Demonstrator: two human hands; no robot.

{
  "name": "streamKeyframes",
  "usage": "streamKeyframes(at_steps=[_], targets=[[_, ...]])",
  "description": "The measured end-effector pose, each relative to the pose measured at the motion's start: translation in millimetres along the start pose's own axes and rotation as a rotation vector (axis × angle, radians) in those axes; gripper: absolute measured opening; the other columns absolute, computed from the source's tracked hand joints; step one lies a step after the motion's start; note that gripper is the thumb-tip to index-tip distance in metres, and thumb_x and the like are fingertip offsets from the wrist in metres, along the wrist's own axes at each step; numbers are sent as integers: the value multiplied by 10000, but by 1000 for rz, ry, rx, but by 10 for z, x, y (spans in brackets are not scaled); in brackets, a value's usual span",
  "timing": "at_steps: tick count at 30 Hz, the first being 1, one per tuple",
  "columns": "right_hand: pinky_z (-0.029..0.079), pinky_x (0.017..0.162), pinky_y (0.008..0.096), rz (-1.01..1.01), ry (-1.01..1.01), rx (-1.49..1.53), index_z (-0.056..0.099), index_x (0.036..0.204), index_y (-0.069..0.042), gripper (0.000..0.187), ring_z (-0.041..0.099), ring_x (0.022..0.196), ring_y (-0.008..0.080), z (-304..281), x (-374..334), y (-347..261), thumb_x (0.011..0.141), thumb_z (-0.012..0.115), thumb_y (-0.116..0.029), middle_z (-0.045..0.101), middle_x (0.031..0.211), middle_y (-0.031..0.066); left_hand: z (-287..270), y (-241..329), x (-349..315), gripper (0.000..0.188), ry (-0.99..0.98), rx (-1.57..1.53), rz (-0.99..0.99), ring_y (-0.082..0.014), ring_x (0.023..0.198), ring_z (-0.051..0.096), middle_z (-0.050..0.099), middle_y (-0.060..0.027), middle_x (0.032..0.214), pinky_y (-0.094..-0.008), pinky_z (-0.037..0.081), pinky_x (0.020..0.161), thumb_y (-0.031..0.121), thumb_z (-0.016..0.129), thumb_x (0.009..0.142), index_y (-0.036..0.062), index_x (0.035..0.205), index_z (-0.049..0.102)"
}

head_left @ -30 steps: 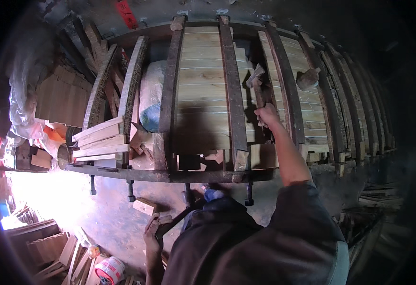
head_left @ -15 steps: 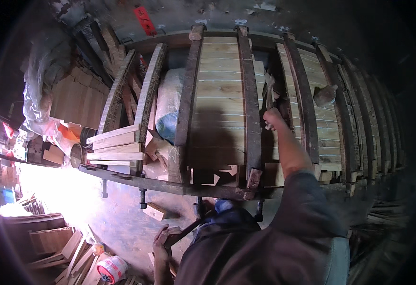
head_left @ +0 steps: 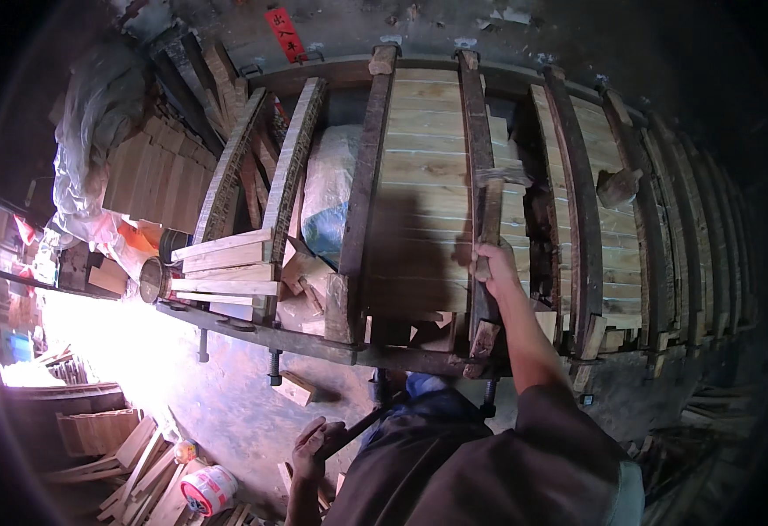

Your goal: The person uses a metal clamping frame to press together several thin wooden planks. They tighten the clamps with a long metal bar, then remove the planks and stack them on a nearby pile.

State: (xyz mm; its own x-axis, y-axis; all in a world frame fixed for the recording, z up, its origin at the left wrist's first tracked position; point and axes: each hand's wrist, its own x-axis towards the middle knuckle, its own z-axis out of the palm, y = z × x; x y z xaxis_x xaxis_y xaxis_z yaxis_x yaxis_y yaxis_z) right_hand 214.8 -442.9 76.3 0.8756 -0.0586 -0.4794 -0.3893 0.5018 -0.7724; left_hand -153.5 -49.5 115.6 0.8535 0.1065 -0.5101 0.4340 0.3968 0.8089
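My right hand (head_left: 495,263) is closed round the handle of a hammer (head_left: 492,210). Its head lies across a dark clamp bar (head_left: 478,131), right of the middle panel of glued wooden strips (head_left: 419,158). Whether the hammer touches the bar, I cannot tell. Low in the picture, my left hand (head_left: 316,443) grips a long dark bar (head_left: 357,430). That bar slants up to the right toward a clamp bolt (head_left: 378,386) under the rack's front rail; its far end is hard to make out in shadow.
Further clamp bars and panels (head_left: 621,219) run off to the right. A stone-like block (head_left: 619,187) rests on one bar. Loose wooden strips (head_left: 226,267) stick out at the rack's left. A white and red bucket (head_left: 208,489) stands among wood offcuts on the floor.
The view has shifted, so the rack sits further right. My right hand has brought the hammer out of the gap between panels, leftward over the clamp bar. My left hand keeps its grip.
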Motion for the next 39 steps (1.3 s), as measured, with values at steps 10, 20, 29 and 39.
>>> streamKeyframes(at_steps=[10, 20, 29, 39], targets=[[417, 477, 265, -427, 575, -22, 532, 1169, 29, 309, 587, 589, 165, 322, -347, -292, 861, 507, 21, 639, 847, 112, -39, 136, 70, 422, -95, 147, 51, -265, 1141, 598, 660, -174, 1202, -398, 401, 1052, 225, 560, 971, -39, 1300, 541], [461, 929, 326, 186, -1255, -604, 607, 1123, 2, 290, 601, 990, 179, 1491, -2491, 2245, 970, 586, -244, 643, 1003, 97, 32, 148, 78, 603, 240, 457, 568, -318, 1280, 448, 521, -179, 1371, -424, 316, 1099, 457, 447, 994, -15, 1367, 479], [488, 717, 409, 12, -1426, -1050, 639, 818, 47, 482, 656, 763, 250, 2048, -2987, 2300, 929, 603, -421, 657, 785, 203, -52, -333, -224, 663, 123, -342, 369, -381, 1039, 631, 606, -311, 1183, -438, 505, 954, 504, 237, 1033, -85, 1232, 469], [512, 682, 485, -780, -1095, -1119, 694, 807, 19, 511, 669, 761, 431, 1944, -2492, 2928, 944, 505, -436, 660, 817, 273, -84, -720, 480, 355, 110, -479, 578, -253, 1033, 595, 597, -123, 1138, -378, 495, 922, 325, 501, 995, 47, 1215, 496]])
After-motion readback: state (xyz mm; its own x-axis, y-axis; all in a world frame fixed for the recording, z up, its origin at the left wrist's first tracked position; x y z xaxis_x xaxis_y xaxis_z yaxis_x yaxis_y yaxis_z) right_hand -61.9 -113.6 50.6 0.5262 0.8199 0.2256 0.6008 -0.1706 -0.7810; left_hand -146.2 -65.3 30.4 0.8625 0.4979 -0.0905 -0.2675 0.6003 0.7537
